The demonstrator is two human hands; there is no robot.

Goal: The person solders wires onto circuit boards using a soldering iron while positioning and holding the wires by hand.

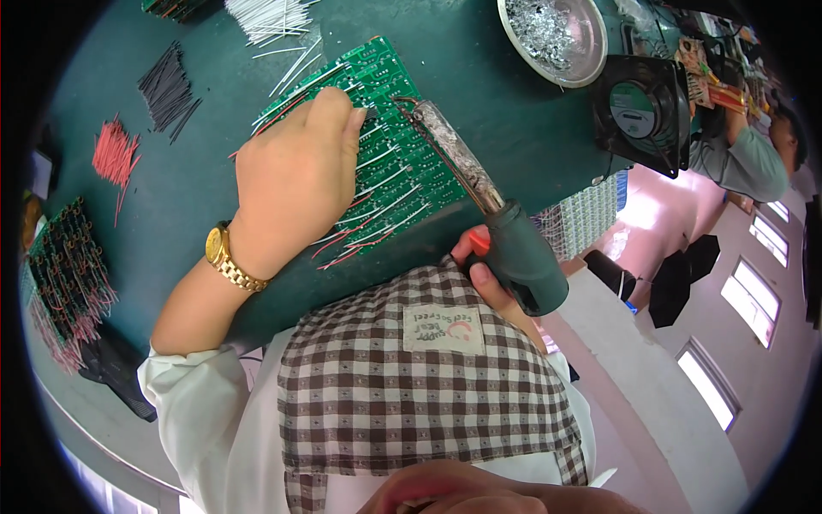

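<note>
A green circuit board panel (435, 170) lies on the table in front of me, with several white, red and black wires (381, 158) across it. Over its left part is my left hand (295, 167), a gold watch on the wrist. Its fingers are curled and pinched near the board; what they hold, if anything, is hidden behind the hand. My right hand (488, 278) grips a soldering gun (528, 261) with a dark green handle and a red trigger. The gun's bent tip hovers at or just over the board's right half; contact cannot be made out.
Piles of red wires (115, 152), black wires (168, 86) and white wires (267, 19) lie left and far. Wired boards (68, 265) stand at the left edge. A bowl of metal scraps (591, 64) and a black fan (642, 116) are at right, near another person's arm (741, 163).
</note>
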